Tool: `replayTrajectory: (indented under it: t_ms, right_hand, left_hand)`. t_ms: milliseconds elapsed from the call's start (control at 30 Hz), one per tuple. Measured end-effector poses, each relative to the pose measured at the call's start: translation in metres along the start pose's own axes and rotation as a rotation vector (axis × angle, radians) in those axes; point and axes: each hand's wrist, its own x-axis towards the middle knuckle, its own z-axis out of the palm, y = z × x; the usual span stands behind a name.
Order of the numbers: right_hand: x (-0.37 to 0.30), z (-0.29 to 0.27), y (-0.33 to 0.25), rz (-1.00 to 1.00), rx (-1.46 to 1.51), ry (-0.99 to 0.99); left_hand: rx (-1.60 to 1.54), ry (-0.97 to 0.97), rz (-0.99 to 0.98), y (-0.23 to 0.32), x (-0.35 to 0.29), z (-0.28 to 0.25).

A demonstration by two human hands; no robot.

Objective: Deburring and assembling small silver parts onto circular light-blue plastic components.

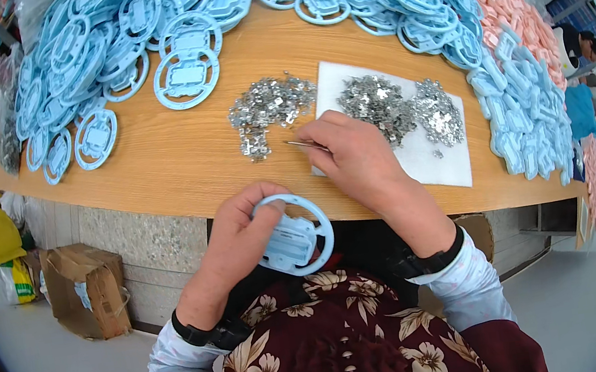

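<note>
My left hand (240, 236) is closed on a light blue plastic toy steering wheel (295, 241), a round rim with a moulded centre, held just off the table's front edge. The thumb lies over its rim. Above the table, my right hand (358, 151) pinches a thin metal tool that looks like tweezers (297, 143), its tip pointing left. The tip is near a loose pile of small silver metal pieces (268, 106) on the wood. Beside that hand, a white foam sheet (433, 171) carries two more heaps of small metal parts (378, 102).
Many blue wheels (188, 80) lie heaped along the far and left sides of the wooden table (152, 180). At the right are piles of blue oblong parts (523, 109) and pink parts (504, 1). A cardboard box (84, 292) stands on the floor at left. People are in the right background.
</note>
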Motion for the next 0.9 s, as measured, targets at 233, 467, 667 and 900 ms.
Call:
replayTrajectory:
  t_ms: [233, 467, 667, 900]
  right_hand:
    - [0.027, 0.03, -0.015, 0.028, -0.122, -0.115]
    - [0.032, 0.029, -0.011, 0.075, -0.227, -0.032]
    - [0.028, 0.021, -0.016, 0.05, -0.157, -0.028]
    - [0.028, 0.032, -0.013, -0.03, -0.243, -0.067]
  left_hand:
    - [0.006, -0.046, -0.022, -0.001, -0.001, -0.006]
    - [0.08, -0.021, 0.036, 0.003, -0.001, -0.019]
    - [0.145, -0.074, 0.101, 0.003, 0.004, -0.023]
    - [0.067, -0.073, 0.041, 0.005, 0.002, -0.022]
